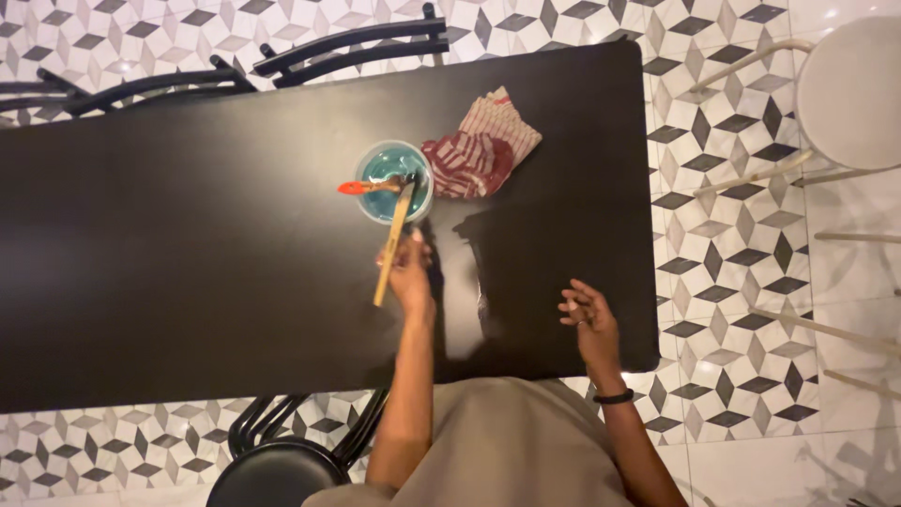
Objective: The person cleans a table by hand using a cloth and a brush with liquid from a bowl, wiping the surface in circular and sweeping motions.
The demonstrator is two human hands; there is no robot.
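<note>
A person sits at a long, glossy black rectangular table (188, 253), seen from directly above, on a floor of grey, black and white geometric tiles (723, 160). Their left hand (410, 272) is closed around the middle of a long, flat wooden utensil (394, 237), holding it at a slant so that its dark upper end reaches over the rim of a small round bowl of clear blue-green glass (393, 181). The bowl stands near the middle of the table, a little toward the far edge. A second, shorter utensil with a bright orange-red tip (354, 188) rests across the bowl, the tip jutting out past the left rim. Touching the bowl's right side lies a crumpled red-and-white striped cloth (481, 145). The right hand (587, 319) holds nothing; it hovers or rests lightly near the table's near right corner, fingers loosely curled and open, with a dark band (613, 398) around the wrist. Black metal chairs (347, 47) stand along the far side, a black round stool (272, 469) sits beside the person, and a white round chair (849, 89) stands off to the right. As I judge it, the light bowl could slide or tip if the wooden utensil presses on its rim, since no hand steadies it, and the balanced orange-tipped utensil could be knocked out onto the table.
</note>
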